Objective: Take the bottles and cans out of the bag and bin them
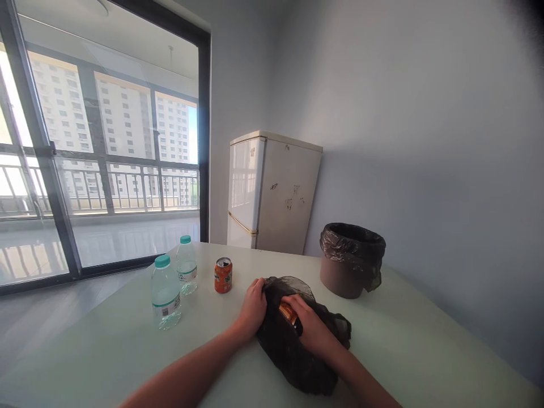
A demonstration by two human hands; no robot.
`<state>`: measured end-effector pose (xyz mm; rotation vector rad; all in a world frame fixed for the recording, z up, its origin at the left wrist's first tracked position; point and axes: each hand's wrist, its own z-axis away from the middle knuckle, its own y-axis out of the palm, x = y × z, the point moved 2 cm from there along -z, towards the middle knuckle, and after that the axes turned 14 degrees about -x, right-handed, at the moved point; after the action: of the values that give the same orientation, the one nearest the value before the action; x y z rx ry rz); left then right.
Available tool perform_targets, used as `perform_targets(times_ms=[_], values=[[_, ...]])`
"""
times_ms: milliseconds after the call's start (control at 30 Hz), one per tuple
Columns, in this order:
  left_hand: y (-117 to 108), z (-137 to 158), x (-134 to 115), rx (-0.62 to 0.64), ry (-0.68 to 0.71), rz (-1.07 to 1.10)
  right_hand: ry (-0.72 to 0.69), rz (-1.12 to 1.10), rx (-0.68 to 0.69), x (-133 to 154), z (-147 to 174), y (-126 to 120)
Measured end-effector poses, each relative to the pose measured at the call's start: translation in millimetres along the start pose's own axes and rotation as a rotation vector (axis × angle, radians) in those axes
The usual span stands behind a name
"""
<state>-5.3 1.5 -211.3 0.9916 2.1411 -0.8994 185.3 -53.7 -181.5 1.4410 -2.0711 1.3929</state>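
A black plastic bag [289, 351] lies on the white table [425, 345] in front of me. My left hand [251, 310] grips the bag's open edge on its left side. My right hand [312, 327] reaches into the bag's mouth and is closed around an orange object [287, 311], partly hidden by the plastic. An orange soda can [223, 275] stands upright a little beyond my left hand. Two clear water bottles with teal caps, the nearer [165, 292] and the farther [186, 264], stand to the left of the can.
A brown bin lined with a black bag [351, 259] stands on the table at the back right. Behind the table stands a small white fridge [272, 191] against the wall. A large glass door [106, 141] fills the left side.
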Motion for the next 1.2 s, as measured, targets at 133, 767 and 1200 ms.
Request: perform_targets(times_ms=[133,767,1200], values=[[0,0,0,0.014,0.004,-0.005,0.043,-0.043,-0.123,-9,-3,-4],[1,3,-2,0.100,0.009,-0.073,0.127,-0.342,-0.653,-11,-8,-42],[3,12,-15,0.157,0.061,-0.082,0.000,-0.322,-0.663,11,-5,-37]])
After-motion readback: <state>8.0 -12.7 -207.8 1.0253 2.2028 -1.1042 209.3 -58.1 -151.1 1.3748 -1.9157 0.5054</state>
